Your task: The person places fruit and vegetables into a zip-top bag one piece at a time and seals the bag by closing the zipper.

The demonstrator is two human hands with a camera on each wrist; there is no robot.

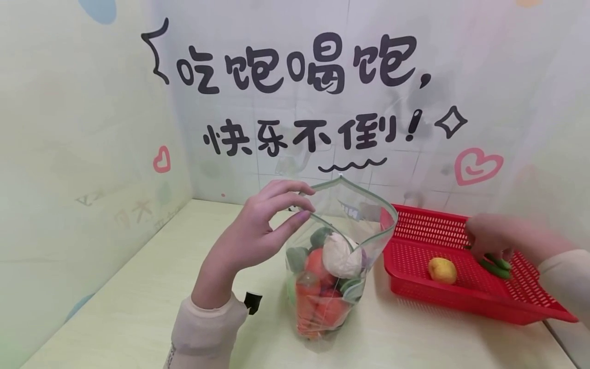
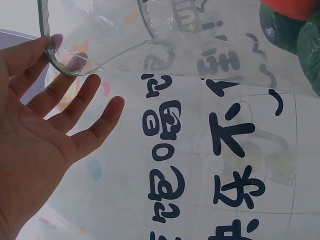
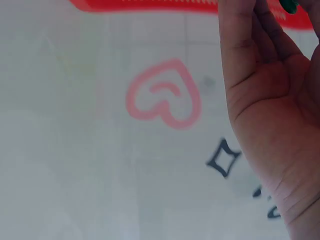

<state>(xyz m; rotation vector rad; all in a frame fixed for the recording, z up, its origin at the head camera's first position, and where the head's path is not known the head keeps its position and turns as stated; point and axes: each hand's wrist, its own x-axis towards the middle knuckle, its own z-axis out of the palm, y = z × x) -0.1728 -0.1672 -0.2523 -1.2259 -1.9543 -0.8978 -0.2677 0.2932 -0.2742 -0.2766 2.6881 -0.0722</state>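
Observation:
A clear zip bag (image 1: 318,315) stands upright on the table with its green-edged mouth spread wide. My left hand (image 1: 258,230) pinches the left side of that mouth between thumb and fingers; the left wrist view shows the rim (image 2: 64,71) at the fingertips. Inside the bag are a carrot (image 1: 306,302), red rounded vegetables (image 1: 332,307), a white bulb-like one (image 1: 341,256) and green pieces. Over the red basket (image 1: 461,302), my right hand (image 1: 490,236) reaches down with fingers right at the green peppers (image 1: 498,267). Whether it grips one I cannot tell.
A yellow lemon-like fruit (image 1: 442,270) lies in the basket, left of the peppers. The basket stands right of the bag, close to the table's right edge. Behind the table (image 1: 138,302) rises a pale wall (image 1: 295,164) with black lettering.

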